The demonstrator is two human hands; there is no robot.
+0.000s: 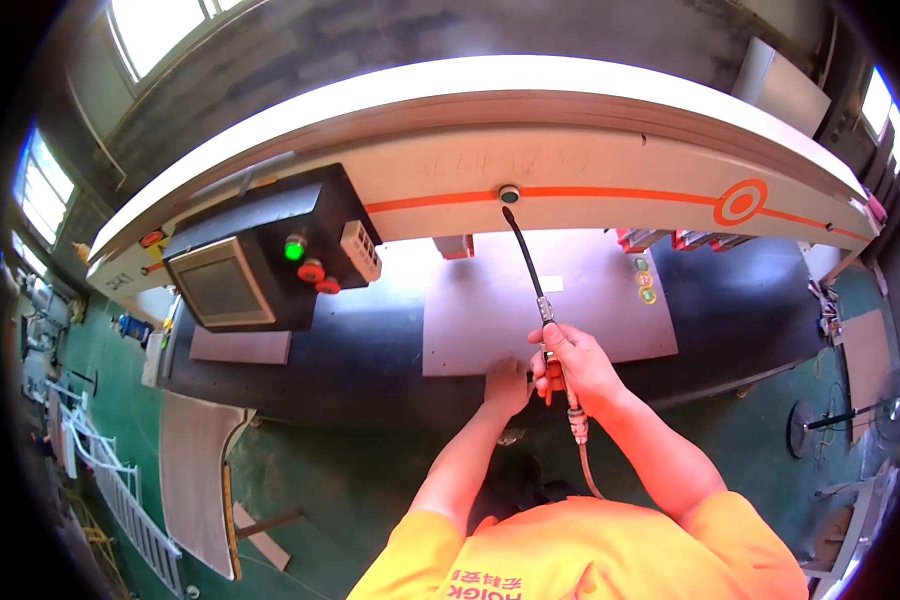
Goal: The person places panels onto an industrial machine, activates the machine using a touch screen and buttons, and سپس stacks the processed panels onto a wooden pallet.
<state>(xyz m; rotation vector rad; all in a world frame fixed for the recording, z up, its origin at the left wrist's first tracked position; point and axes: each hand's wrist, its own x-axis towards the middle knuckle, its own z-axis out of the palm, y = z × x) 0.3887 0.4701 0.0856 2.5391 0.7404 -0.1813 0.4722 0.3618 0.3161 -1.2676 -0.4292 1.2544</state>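
My right hand (580,368) is closed around an air blow gun (546,308) with a long dark nozzle and an orange-red trigger part. The nozzle points away from me, and its tip shows just below a round button on the machine's beam. A hose (587,465) runs from the gun's lower end back toward my body. Just left of it, my left hand (508,388) rests at the near edge of a pale flat panel (470,325), its fingers lying on the surface. The panel lies on a dark machine table (370,370).
A white beam (630,165) with an orange stripe spans the table. A control box (260,255) with a screen, a lit green button and red knobs hangs at left. A smaller board (240,347) lies beneath it. A curved panel (195,470) stands left; a fan (890,400) is right.
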